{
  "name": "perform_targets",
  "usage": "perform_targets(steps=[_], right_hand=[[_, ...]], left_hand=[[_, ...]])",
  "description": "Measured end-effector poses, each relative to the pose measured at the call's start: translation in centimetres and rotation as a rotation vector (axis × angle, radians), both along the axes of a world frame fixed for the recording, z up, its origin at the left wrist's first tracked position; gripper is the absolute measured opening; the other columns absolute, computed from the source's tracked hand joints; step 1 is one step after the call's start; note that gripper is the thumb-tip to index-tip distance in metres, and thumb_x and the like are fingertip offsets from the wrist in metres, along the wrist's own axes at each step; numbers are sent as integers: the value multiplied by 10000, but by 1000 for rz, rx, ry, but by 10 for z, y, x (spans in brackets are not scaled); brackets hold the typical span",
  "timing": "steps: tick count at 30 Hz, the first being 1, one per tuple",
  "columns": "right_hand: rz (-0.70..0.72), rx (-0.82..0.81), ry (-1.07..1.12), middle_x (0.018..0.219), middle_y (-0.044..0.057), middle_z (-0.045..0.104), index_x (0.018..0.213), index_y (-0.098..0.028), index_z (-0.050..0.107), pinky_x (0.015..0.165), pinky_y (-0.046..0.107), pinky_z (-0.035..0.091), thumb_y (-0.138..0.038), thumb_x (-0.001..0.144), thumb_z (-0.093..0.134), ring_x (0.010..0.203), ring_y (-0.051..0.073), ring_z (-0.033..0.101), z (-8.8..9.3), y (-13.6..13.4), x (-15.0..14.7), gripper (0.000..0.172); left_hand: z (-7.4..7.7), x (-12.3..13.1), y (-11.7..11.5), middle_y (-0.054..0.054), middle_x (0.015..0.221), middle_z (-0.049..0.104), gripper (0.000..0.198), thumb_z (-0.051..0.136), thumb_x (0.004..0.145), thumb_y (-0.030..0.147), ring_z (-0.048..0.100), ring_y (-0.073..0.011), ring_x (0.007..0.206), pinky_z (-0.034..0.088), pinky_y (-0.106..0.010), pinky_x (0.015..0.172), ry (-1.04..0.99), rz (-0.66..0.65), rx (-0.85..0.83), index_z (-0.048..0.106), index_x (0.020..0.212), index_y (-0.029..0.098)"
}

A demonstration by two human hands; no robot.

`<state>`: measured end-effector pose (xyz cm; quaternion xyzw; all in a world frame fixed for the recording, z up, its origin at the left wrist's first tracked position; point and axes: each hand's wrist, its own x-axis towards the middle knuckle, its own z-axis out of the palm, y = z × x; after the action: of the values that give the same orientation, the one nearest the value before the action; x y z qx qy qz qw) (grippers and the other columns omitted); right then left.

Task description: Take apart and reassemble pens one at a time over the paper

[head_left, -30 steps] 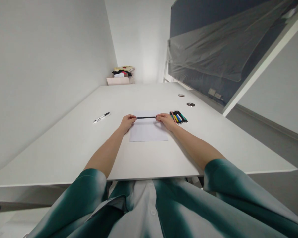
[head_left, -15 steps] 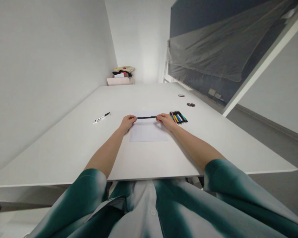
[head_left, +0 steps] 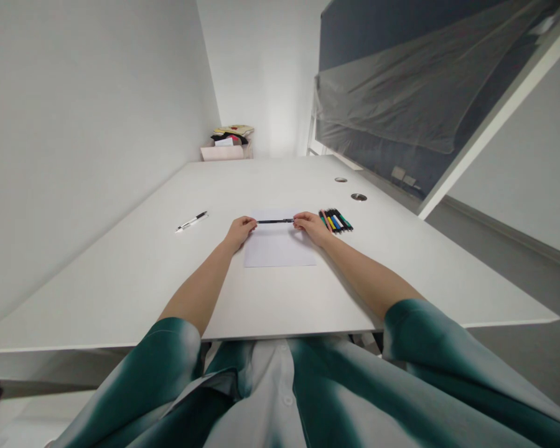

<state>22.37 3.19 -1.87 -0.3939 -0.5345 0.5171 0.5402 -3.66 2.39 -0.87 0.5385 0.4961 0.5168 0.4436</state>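
A slim black pen (head_left: 274, 221) lies level between my two hands, over the upper part of a white sheet of paper (head_left: 280, 252). The fingertips of my left hand (head_left: 240, 233) pinch its left end. Its right end, where a clip shows, is pinched by the fingers of my right hand (head_left: 313, 228). Just beyond my right hand several pens and markers (head_left: 336, 221) with black, green, pink, yellow, blue and white parts lie side by side. Off to the left, a black-and-white pen (head_left: 192, 221) rests alone on the table.
The white table (head_left: 280, 311) runs along a wall on the left. Two round metal fittings (head_left: 359, 197) sit in its top at the right. At the far end stands an open box (head_left: 222, 153) of mixed items. A dark, plastic-covered panel (head_left: 401, 99) rises beyond the right edge.
Both hands stay in place with the pen between them. The pen has turned slightly about its length, so its clip shows more clearly near my right fingers.
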Motion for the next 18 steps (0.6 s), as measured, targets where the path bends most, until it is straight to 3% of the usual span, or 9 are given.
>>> perform_targets(steps=[18], right_hand=[[13,-43,-27,650,2,635,789,-191,679,688,310,465,-250,571,782,657,144,562,2,-1,0,248]], left_hand=[[1,1,0,-32,656,636,211,729,705,355,543,-138,647,426,-286,663,30,7,7,631,691,168]])
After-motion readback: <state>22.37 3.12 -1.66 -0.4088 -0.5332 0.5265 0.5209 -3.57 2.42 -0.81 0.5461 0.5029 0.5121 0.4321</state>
